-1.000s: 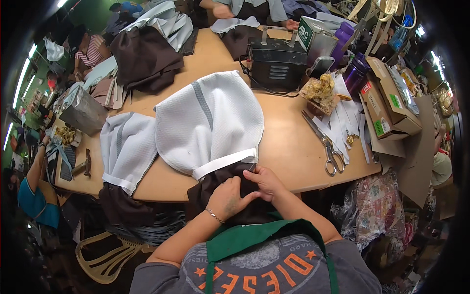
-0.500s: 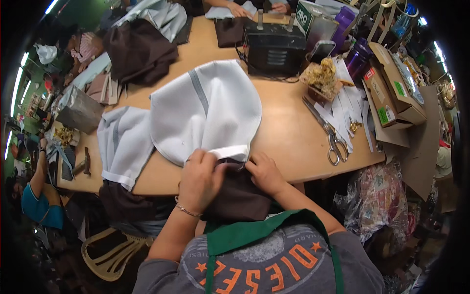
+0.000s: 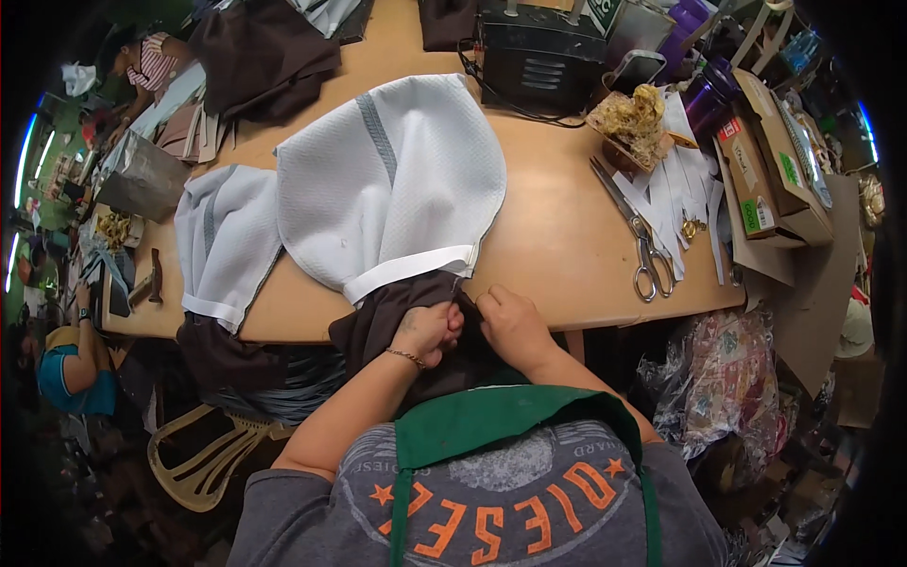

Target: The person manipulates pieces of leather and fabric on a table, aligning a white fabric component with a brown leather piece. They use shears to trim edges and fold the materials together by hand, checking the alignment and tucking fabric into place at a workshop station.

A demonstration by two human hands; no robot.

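Brown fabric (image 3: 397, 317) below the white panel (image 3: 392, 180) is pinched by both hands' closed fingers (left hand (image 3: 430, 329), right hand (image 3: 505, 319)); overhanging cloth could drag it off the tabletop (image 3: 557, 246).

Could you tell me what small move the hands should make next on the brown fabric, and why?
Probably pull the brown fabric taut toward the body. Both the left hand and right hand pinch it at the table edge, just below the white band, where it bunches and hangs.

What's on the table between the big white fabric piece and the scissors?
Nothing: the head view shows only bare wooden tabletop between the white fabric piece and the scissors.
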